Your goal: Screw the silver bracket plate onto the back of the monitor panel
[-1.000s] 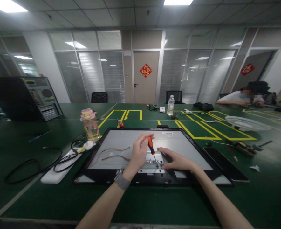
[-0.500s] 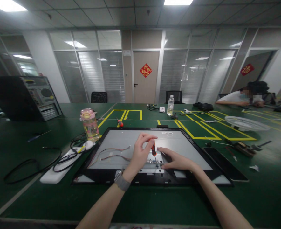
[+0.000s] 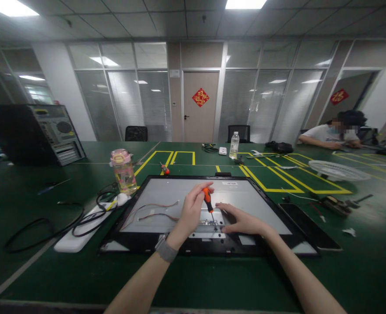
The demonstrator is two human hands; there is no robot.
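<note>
Pinched in my left hand (image 3: 193, 205) is a screwdriver (image 3: 208, 199) with an orange and black handle. It leans slightly, its shaft pointing down at small metal parts on a bracket plate (image 3: 209, 234). The plate lies on the back of a flat grey display panel (image 3: 245, 196) with a black frame. My right hand (image 3: 242, 219) rests on the panel just right of the screwdriver tip, thumb and fingers apart around the plate's right end. Two thin cables (image 3: 160, 215) run across the panel to the left. Whether the tip sits in a screw is too small to tell.
A white power strip (image 3: 78, 237) with black cords and a pink-lidded bottle (image 3: 123, 172) stand left. A computer case (image 3: 49, 135) is farther left. At right lie a dark phone-like slab (image 3: 309, 226) and a brown tool (image 3: 337, 204). Another person (image 3: 330, 135) sits at the far right.
The screwdriver's handle has tilted left and more of it shows; my left hand has shifted slightly left with its fingers turned. My right hand stays in place.
</note>
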